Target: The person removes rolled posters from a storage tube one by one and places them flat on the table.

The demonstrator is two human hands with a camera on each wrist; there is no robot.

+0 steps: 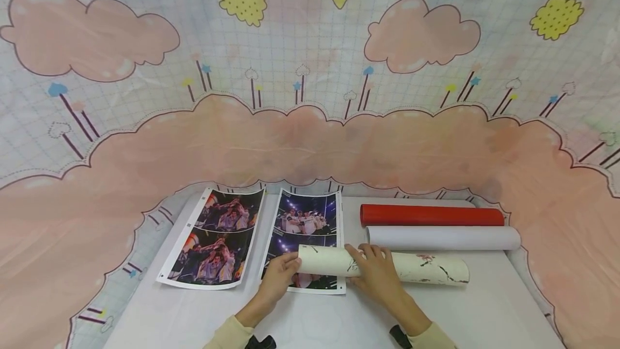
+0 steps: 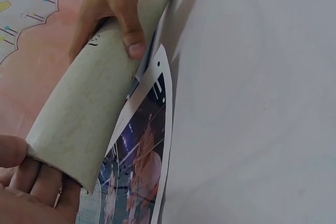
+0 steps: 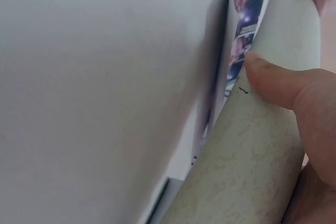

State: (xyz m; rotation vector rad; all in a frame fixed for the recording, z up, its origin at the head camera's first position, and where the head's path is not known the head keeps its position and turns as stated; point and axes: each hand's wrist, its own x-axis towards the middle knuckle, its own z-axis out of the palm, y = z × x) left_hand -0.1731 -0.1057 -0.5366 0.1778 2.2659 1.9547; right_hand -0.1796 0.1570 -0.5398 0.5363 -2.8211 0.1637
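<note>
A cream paper roll printed with dark branches and reddish blossoms lies crosswise before me, over the lower part of a photo sheet. My left hand pinches the roll's left end. In the left wrist view, its fingers reach inside the tube's opening while the thumb stays outside. Around the middle of the roll, my right hand grips with its thumb on the near side. The right wrist view shows that thumb pressed along the cream surface.
Left of the roll, a second photo sheet with curling edges lies on the white table. A red roll and a white roll lie parallel at the back right. Behind the table hangs a cloud-patterned cloth.
</note>
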